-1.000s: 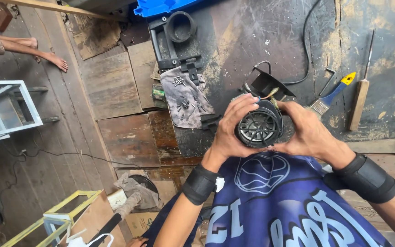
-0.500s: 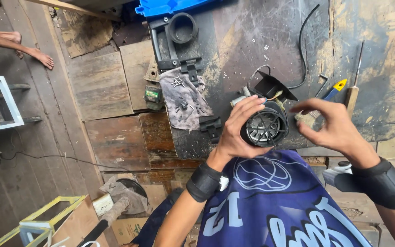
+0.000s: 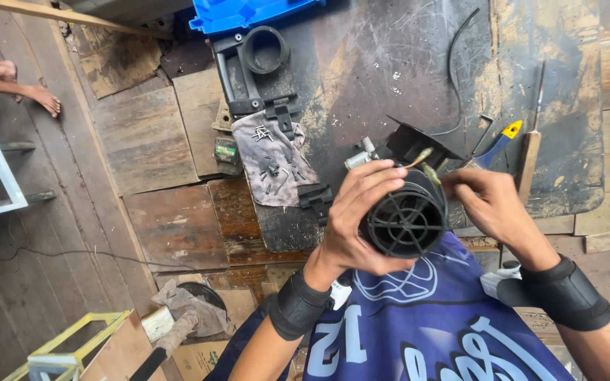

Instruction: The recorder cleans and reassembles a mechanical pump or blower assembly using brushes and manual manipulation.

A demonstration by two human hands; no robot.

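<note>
Presently: black ribbed fan housing (image 3: pixel 407 219), rigid light plastic, cupped firmly around its barrel by left hand (image 3: pixel 354 219); right hand (image 3: pixel 492 208) pinches far-rim terminals.

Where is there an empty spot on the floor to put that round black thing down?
The dark mat is bare between the black plastic frame and the curling black wire. The brown board left of the grey rag is bare too. It is crowded near the right hand: screwdriver, chisel and loose parts.
</note>
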